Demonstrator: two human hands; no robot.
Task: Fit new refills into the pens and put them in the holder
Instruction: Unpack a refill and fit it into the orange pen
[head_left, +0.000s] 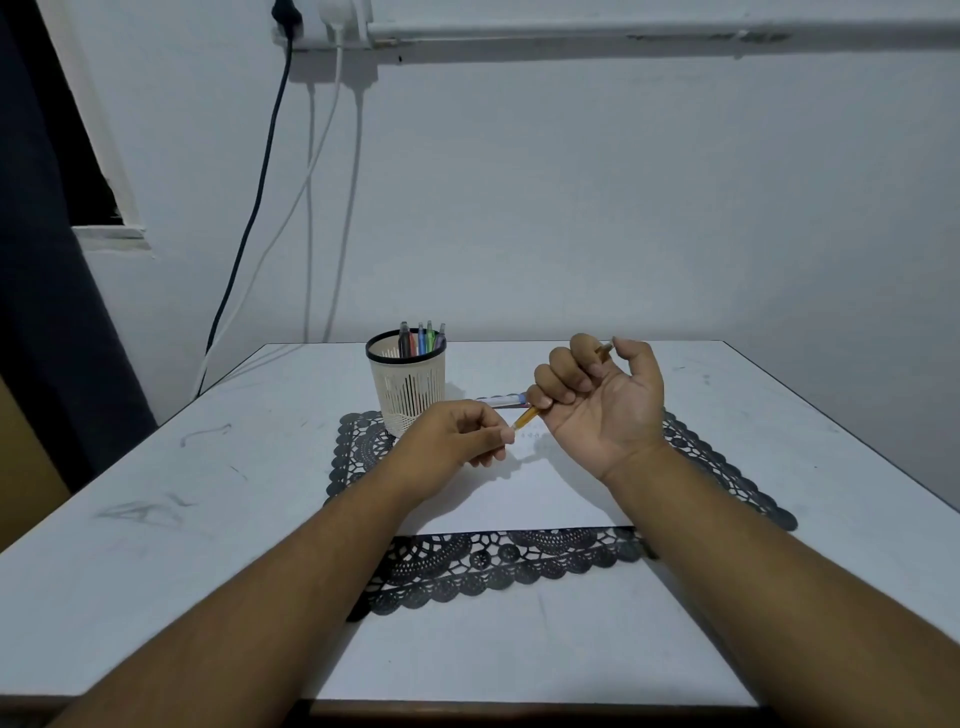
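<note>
Orange pen (530, 415) slants from two o'clock down to eight, clenched in the right hand (597, 395); the left hand (457, 436) pinches its lower tip, perhaps the refill. Holder (408, 384) stands at eleven o'clock, nearer the left.

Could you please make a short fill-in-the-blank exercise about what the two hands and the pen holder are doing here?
1. The right hand grips an ____ pen.
2. The left hand pinches that pen's ____.
3. The holder stands on the black lace ____.
4. Another pen lies on the ____.

Missing words: orange; tip; mat; table
</note>
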